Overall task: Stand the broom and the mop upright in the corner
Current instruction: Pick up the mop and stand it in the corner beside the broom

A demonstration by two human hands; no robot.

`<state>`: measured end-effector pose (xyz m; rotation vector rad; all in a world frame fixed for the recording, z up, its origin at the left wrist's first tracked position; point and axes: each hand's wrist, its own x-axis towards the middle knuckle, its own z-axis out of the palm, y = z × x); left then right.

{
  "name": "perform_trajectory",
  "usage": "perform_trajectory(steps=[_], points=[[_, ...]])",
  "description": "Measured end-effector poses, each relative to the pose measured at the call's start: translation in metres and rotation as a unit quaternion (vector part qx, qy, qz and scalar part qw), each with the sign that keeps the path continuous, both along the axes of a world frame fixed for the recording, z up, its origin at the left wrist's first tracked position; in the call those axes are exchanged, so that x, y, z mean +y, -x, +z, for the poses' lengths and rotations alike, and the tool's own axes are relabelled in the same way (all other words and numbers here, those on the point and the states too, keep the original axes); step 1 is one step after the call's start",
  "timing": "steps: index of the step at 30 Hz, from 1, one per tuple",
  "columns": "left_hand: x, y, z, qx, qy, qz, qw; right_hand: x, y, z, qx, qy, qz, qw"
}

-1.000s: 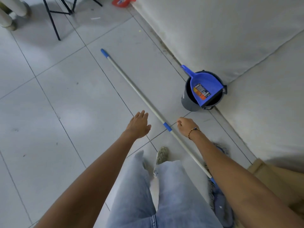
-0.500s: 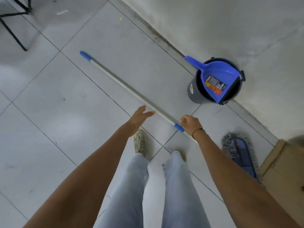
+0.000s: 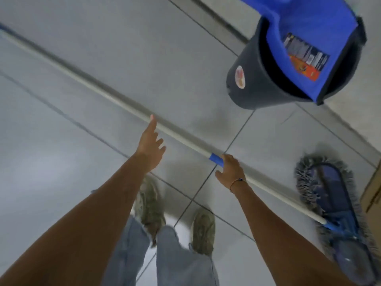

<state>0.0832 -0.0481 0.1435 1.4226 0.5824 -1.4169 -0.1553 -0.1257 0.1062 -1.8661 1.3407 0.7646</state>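
A mop lies flat on the tiled floor. Its long white handle point(image 3: 92, 87) runs from the upper left down to a fringed blue-grey mop head point(image 3: 329, 195) at the right. My right hand point(image 3: 229, 170) is on the handle just below its blue band, fingers curled over the top and thumb underneath. My left hand point(image 3: 150, 147) is open, its fingers stretched out, with the longest fingertip reaching the handle further up. No broom is in view. The picture is blurred by motion.
A dark grey bucket point(image 3: 247, 85) with a blue dustpan point(image 3: 309, 38) in it stands at the upper right, near the wall's base. A cardboard box point(image 3: 373, 195) sits at the right edge beside the mop head. My shoes point(image 3: 148, 205) stand just below the handle.
The view has dropped much closer to the floor. My left hand has stretched forward until it reaches the handle. My right hand has stayed at the blue band.
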Motion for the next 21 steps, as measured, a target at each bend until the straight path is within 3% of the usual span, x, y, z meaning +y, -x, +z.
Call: perform_trajectory(steps=[4,7,10,13,16,21], points=[[-0.012,0.008,-0.095,-0.024,-0.056,0.031,0.998,-0.019,0.018,-0.087,0.041,-0.001,0.027,0.999],[-0.016,0.002,-0.138,-0.057,-0.062,0.076,0.994,-0.028,0.03,-0.124,0.071,-0.039,0.019,0.997],[-0.02,-0.007,-0.16,-0.066,-0.046,0.038,0.996,-0.031,0.038,-0.141,0.052,-0.063,-0.012,0.997],[-0.019,-0.014,-0.149,-0.065,-0.037,-0.005,0.997,-0.029,0.037,-0.131,0.03,-0.065,-0.05,0.996],[-0.014,-0.011,-0.111,-0.128,-0.034,-0.047,0.99,-0.024,0.034,-0.095,0.031,-0.046,-0.033,0.998],[-0.014,0.008,0.009,-0.193,0.027,-0.039,0.98,-0.021,0.048,0.003,0.029,0.003,-0.066,0.997]])
